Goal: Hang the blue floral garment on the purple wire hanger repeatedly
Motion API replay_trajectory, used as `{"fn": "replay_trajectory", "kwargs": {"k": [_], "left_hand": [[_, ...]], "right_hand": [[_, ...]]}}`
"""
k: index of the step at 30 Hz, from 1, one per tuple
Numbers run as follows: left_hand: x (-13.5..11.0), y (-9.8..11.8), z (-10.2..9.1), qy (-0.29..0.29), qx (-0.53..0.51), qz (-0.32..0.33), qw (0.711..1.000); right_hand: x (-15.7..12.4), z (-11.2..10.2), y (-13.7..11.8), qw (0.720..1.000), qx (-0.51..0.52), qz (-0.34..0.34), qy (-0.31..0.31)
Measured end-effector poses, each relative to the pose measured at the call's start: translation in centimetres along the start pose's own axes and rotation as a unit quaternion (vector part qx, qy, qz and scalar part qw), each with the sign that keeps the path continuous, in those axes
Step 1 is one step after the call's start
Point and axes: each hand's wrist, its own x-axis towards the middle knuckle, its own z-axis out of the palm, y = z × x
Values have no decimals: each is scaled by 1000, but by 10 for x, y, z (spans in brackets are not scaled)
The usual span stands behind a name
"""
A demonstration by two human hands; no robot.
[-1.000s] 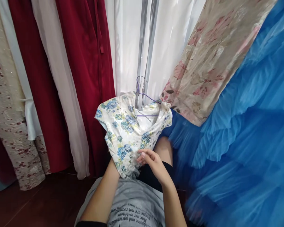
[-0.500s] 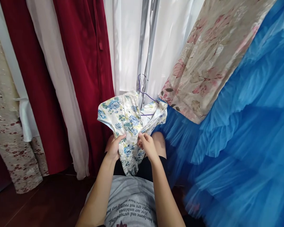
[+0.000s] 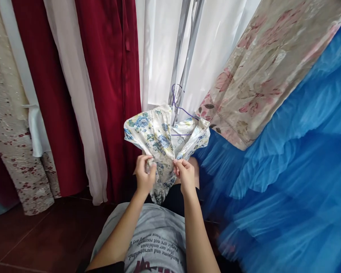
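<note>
Red drapes point(image 3: 110, 76) and dark floor point(image 3: 45, 235) surround floral dress point(image 3: 156, 136).

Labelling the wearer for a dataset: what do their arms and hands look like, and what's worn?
Both forearms are bare down to the left hand and right hand; no watch, ring or glove shows. The grey T-shirt carries black print.

Both forearms are bare and enter from 6 o'clock. Left forearm point(image 3: 122, 231) runs toward 1 o'clock; right forearm point(image 3: 194, 235) runs toward 11 o'clock, so the two converge. Left hand point(image 3: 144, 175): back to camera, fingers curled closed, thumb pressed to forefinger at its 1 o'clock corner. Right hand point(image 3: 185, 176): at 3 o'clock of the left, level, near but apart, thumb and forefinger pinched at its 11 o'clock corner. Wrists straight.
</note>
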Motion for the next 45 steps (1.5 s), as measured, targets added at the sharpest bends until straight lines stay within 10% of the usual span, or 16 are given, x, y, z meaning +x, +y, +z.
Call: {"fn": "replay_trajectory", "kwargs": {"k": [6,11,19,27,32,36,40,45], "left_hand": [[-17,18,19,-133,84,34,987],[-16,1,14,-132,74,30,988],[-21,-34,6,-84,100,-11,991],[-21,-32,7,-69,72,0,995],[56,7,19,-24,33,76,996],[156,32,43,-108,-19,190,976],[220,43,60,-225,96,216,945],[228,57,49,-275,98,244,925]], "right_hand": [[-12,18,0,999,-23,-15,-41],[9,30,-24,997,-10,7,-72],[139,96,-121,999,25,-13,-17],[136,84,-141,988,-96,-113,-50],[142,57,-107,914,-352,-198,-44],[149,51,-83,849,-445,-283,-38],[149,54,-73,852,-434,-293,2],[151,58,-72,909,-331,-249,-50]]}}
